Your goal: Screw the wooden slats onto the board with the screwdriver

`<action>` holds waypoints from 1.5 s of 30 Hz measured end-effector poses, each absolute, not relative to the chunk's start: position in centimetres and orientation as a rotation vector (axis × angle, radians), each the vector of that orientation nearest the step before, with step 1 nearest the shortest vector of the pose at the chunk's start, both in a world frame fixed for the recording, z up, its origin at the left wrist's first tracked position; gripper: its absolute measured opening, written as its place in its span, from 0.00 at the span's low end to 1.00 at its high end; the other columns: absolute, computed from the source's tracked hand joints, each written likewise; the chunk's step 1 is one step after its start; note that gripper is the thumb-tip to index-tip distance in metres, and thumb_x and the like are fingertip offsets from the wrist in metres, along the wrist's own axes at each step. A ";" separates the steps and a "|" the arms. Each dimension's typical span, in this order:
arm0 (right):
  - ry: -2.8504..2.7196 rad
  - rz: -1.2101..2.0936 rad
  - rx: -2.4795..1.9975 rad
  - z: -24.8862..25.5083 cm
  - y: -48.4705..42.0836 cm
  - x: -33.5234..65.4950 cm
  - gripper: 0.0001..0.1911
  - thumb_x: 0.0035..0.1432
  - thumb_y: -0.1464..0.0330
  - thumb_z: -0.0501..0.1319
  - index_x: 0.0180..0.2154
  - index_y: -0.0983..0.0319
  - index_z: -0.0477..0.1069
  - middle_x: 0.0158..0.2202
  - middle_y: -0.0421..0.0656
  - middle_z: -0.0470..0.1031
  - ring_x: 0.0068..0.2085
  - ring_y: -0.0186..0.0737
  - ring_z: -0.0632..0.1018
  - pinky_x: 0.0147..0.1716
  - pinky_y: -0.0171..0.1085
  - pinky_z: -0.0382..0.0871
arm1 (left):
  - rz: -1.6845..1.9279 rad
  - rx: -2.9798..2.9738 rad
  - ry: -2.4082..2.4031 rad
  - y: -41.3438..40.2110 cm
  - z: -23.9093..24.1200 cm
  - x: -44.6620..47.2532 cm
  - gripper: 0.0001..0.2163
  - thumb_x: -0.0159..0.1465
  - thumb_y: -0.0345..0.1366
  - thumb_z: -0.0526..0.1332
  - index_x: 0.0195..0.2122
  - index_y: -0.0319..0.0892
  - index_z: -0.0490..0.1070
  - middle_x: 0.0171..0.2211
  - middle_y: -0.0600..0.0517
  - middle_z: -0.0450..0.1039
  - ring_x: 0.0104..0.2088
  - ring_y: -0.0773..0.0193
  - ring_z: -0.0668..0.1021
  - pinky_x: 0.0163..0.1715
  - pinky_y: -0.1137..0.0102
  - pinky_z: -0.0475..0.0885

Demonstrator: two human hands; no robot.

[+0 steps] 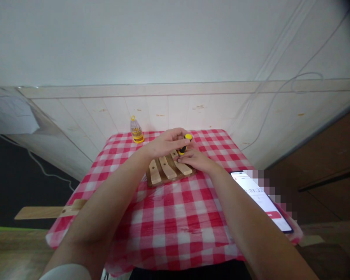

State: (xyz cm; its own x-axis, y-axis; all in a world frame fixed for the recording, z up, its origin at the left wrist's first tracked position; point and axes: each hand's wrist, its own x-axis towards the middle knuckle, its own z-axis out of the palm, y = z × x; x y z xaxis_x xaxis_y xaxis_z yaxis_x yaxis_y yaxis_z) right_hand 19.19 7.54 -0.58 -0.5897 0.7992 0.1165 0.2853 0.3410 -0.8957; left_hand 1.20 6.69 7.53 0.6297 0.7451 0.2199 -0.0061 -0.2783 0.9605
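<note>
My left hand (170,143) is closed around the yellow-and-black handle of a screwdriver (188,137), which stands nearly upright over a wooden board. Near the screwdriver's lower end, my right hand (197,159) has its fingertips drawn together against the rightmost light wooden piece (184,168). Whatever lies between those fingertips is too small to make out. Three pale, curved wooden pieces lie side by side across the darker brown board (151,184); the left one (155,173) and middle one (167,169) each show a dark hole or screw. My hands hide the board's far edge.
A clear, bottle-shaped bit case (137,132) with a yellow base stands at the table's back left. Wooden pieces (41,212) jut past the left edge. A phone (261,202) showing a timer lies at right. Red-and-white checked cloth (175,217) covers the table against the wall.
</note>
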 end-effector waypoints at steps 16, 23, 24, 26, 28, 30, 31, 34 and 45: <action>-2.082 1.141 -0.941 -0.9 7.5 19.2 0.09 0.57 0.61 0.64 0.34 0.55 0.83 0.42 0.42 0.81 0.49 0.45 0.76 0.56 0.47 0.65 | 0.866 1.638 0.594 7.2 6.4 1.9 0.14 0.62 0.45 0.62 0.40 0.39 0.69 0.34 0.51 0.72 0.34 0.66 0.75 0.35 0.70 0.70; -2.095 1.137 -0.924 -0.3 7.5 19.1 0.08 0.56 0.61 0.65 0.32 0.54 0.83 0.49 0.43 0.78 0.58 0.47 0.70 0.62 0.50 0.60 | 1.019 1.576 0.547 7.4 6.0 1.9 0.22 0.54 0.43 0.72 0.38 0.44 0.58 0.28 0.60 0.68 0.26 0.72 0.74 0.29 0.74 0.68; -2.087 1.127 -0.922 -0.4 7.5 19.1 0.07 0.56 0.61 0.66 0.33 0.53 0.83 0.52 0.43 0.76 0.59 0.47 0.69 0.63 0.49 0.59 | 1.024 1.566 0.553 7.4 5.9 2.0 0.20 0.56 0.42 0.71 0.40 0.44 0.59 0.27 0.61 0.67 0.25 0.72 0.73 0.28 0.74 0.68; -2.070 1.136 -0.921 -0.7 7.7 19.1 0.07 0.56 0.61 0.66 0.35 0.51 0.83 0.55 0.42 0.74 0.60 0.46 0.69 0.64 0.49 0.58 | 0.991 1.504 0.548 7.4 5.8 2.3 0.16 0.61 0.43 0.65 0.44 0.44 0.63 0.27 0.59 0.66 0.26 0.71 0.72 0.29 0.72 0.68; -2.076 1.158 -0.932 -1.0 7.9 19.2 0.08 0.57 0.61 0.65 0.37 0.52 0.83 0.53 0.43 0.76 0.58 0.46 0.71 0.63 0.49 0.59 | 0.937 1.422 0.531 7.4 5.9 2.5 0.12 0.64 0.42 0.58 0.45 0.42 0.66 0.29 0.56 0.68 0.28 0.68 0.73 0.32 0.70 0.70; -2.088 1.140 -0.931 -1.3 8.0 19.3 0.09 0.58 0.61 0.64 0.37 0.52 0.83 0.51 0.43 0.77 0.56 0.46 0.72 0.61 0.50 0.61 | 0.915 1.390 0.519 7.3 6.1 2.4 0.11 0.63 0.41 0.57 0.41 0.39 0.68 0.32 0.52 0.71 0.31 0.67 0.74 0.35 0.68 0.70; -2.098 1.127 -0.922 -1.3 8.1 19.4 0.09 0.58 0.61 0.64 0.37 0.52 0.83 0.51 0.43 0.77 0.56 0.46 0.73 0.60 0.49 0.62 | 0.916 1.410 0.525 7.3 6.3 2.4 0.11 0.63 0.41 0.58 0.39 0.38 0.69 0.33 0.50 0.72 0.32 0.67 0.74 0.36 0.69 0.70; -2.114 1.153 -0.917 -1.3 8.1 19.5 0.10 0.59 0.60 0.63 0.38 0.53 0.83 0.48 0.44 0.79 0.51 0.45 0.75 0.57 0.49 0.66 | 0.923 1.517 0.549 7.3 6.4 2.1 0.14 0.59 0.42 0.66 0.39 0.39 0.66 0.33 0.52 0.73 0.32 0.68 0.75 0.34 0.71 0.69; -2.057 1.199 -0.949 -0.2 7.4 19.0 0.07 0.56 0.64 0.64 0.32 0.55 0.82 0.49 0.43 0.76 0.55 0.44 0.72 0.59 0.46 0.63 | 0.947 1.447 0.522 6.6 6.3 2.8 0.10 0.63 0.41 0.56 0.43 0.43 0.65 0.26 0.57 0.63 0.24 0.70 0.68 0.27 0.72 0.66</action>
State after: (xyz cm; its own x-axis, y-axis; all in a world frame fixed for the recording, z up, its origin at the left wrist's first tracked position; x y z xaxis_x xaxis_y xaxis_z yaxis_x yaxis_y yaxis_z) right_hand 19.01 7.41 -0.24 -0.5857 0.8016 0.1205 0.2904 0.3462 -0.8921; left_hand 2.77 6.63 6.26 0.5578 0.7953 0.2373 -0.2249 -0.1304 0.9656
